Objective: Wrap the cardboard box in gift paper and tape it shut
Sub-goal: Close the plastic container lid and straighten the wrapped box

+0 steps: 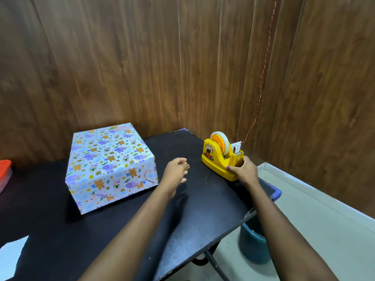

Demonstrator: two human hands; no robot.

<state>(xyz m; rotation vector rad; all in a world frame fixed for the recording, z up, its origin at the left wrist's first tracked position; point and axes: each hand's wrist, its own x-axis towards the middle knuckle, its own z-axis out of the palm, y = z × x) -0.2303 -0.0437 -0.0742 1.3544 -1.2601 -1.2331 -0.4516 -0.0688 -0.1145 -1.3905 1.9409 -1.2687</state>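
Gripping tape dispenser (221,159) — right hand (244,171); box (110,165) wrapped.

left hand (176,170): our fingers loosely curled, hovering, arm outstretched | right hand (244,170): our fingers clasped in a grip, arm extended

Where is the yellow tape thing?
In the head view, the yellow tape dispenser sits near the black table's far right corner, with the right hand on it, right of the wrapped box.

Dark wood-panelled walls (182,57) meet in a corner behind a black table (101,230); pale floor (324,230) right.
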